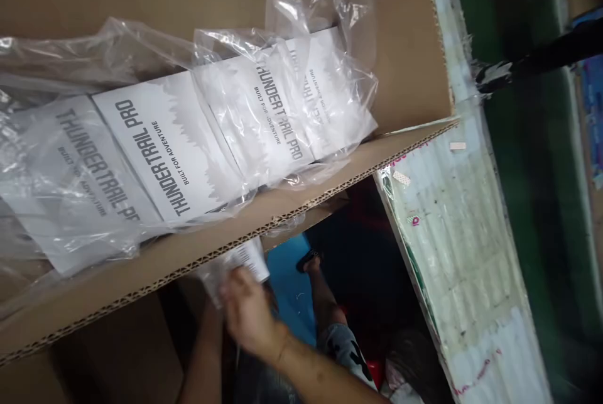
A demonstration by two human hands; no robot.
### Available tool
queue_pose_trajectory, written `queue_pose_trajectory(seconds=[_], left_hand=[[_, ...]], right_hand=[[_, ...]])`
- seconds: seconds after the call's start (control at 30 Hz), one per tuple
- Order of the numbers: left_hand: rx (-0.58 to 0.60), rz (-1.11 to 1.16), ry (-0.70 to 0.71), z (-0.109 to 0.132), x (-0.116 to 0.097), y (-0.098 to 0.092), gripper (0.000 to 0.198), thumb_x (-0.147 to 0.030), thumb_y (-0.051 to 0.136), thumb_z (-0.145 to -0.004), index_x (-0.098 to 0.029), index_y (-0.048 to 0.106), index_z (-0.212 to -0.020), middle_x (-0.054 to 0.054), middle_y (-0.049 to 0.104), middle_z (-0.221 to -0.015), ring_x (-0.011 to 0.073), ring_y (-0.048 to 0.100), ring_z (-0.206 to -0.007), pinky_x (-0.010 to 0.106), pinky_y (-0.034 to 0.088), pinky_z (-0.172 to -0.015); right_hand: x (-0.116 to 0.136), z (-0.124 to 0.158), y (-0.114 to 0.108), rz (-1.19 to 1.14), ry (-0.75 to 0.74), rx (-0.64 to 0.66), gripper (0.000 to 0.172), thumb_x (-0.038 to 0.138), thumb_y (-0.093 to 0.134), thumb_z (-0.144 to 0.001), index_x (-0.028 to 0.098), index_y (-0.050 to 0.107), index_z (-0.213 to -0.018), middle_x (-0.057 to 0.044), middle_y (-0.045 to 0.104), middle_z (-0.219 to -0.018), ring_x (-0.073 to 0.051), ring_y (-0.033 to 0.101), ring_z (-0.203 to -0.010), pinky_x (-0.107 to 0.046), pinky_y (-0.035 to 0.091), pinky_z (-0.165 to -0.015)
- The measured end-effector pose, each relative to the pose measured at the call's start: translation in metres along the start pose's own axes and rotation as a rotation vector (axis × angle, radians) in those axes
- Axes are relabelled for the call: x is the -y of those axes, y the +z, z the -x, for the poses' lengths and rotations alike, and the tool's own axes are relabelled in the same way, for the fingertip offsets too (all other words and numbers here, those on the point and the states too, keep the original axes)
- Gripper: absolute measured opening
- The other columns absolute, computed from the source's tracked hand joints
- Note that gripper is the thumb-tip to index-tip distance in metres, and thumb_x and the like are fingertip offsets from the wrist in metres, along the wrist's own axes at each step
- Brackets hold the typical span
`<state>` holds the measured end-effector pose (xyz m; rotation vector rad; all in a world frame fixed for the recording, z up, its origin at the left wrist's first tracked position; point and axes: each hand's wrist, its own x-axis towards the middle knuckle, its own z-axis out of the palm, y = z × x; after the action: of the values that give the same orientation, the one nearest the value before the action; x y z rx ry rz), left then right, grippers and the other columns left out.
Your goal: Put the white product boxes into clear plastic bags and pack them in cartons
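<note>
Just below the brown corrugated cardboard box [141, 269] at lower centre, the blurred right hand [249, 319] touches a clear-bagged white packet [249, 258], grip unclear, left hand hidden; slick film may slip.

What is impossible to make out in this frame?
All in the head view:
Right hand: motion-blurred, so its grip on the bagged packet is unclear.
Left hand: only its forearm shows; the rest is lost behind right hand and packet.
Packet's top: hidden by the cardboard box wall.
Leftmost box: print hazed by plastic wrap.
</note>
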<state>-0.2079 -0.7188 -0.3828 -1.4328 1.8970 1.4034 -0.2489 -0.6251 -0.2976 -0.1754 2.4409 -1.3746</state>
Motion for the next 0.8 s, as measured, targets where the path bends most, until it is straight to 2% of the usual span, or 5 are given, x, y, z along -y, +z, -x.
queue_pose_trajectory(seconds=[0.13,0.3,0.53,0.67,0.8], left_hand=[[-0.265,-0.202,0.301,0.002,0.013,-0.028,0.022,-0.028,0.055,-0.094,-0.014,0.066,-0.081,0.005,0.072,-0.08,0.014,0.065,-0.06,0.024,0.055,-0.051],[-0.378,-0.112,0.424,-0.001,0.002,-0.031,0.033,-0.027,0.039,-0.091,-0.01,0.067,-0.094,0.009,0.072,-0.077,0.0242,0.074,-0.072,0.04,0.063,-0.07],[0.07,-0.658,0.442,-0.016,-0.011,0.029,0.052,-0.023,0.04,-0.094,-0.005,0.049,-0.142,0.024,0.038,-0.157,0.0332,0.037,-0.147,0.045,0.034,-0.12],[0.19,-0.779,0.309,-0.075,0.001,0.062,0.054,-0.028,0.057,-0.089,-0.003,0.052,-0.136,0.029,0.049,-0.145,0.0409,0.043,-0.141,0.052,0.039,-0.114],[0.324,-0.845,0.25,-0.117,0.018,0.082,0.039,-0.041,0.062,-0.093,-0.01,0.064,-0.118,0.016,0.068,-0.12,0.0287,0.063,-0.116,0.051,0.048,-0.103]], right_hand=[[-0.003,0.008,0.052,0.201,-0.007,0.255,0.056,0.018,0.054,-0.092,0.006,0.042,-0.146,-0.017,0.064,-0.112,-0.027,0.061,-0.098,-0.036,0.057,-0.087],[-0.073,-0.032,0.04,0.176,0.259,0.371,0.062,0.015,0.056,-0.092,0.011,0.039,-0.152,-0.018,0.058,-0.13,-0.027,0.058,-0.116,-0.041,0.049,-0.104],[-0.107,-0.062,0.021,0.176,0.538,0.256,0.043,0.006,0.044,-0.091,0.01,0.06,-0.131,-0.014,0.068,-0.119,-0.024,0.066,-0.111,-0.035,0.054,-0.097],[-0.115,-0.062,-0.001,0.221,0.565,0.164,0.05,0.004,0.041,-0.092,0.019,0.054,-0.138,-0.012,0.06,-0.135,-0.023,0.059,-0.124,-0.035,0.046,-0.108],[-0.156,-0.094,0.005,0.248,0.657,0.29,0.033,0.013,0.054,-0.093,0.01,0.061,-0.125,-0.019,0.066,-0.12,-0.028,0.068,-0.107,-0.04,0.055,-0.092]])
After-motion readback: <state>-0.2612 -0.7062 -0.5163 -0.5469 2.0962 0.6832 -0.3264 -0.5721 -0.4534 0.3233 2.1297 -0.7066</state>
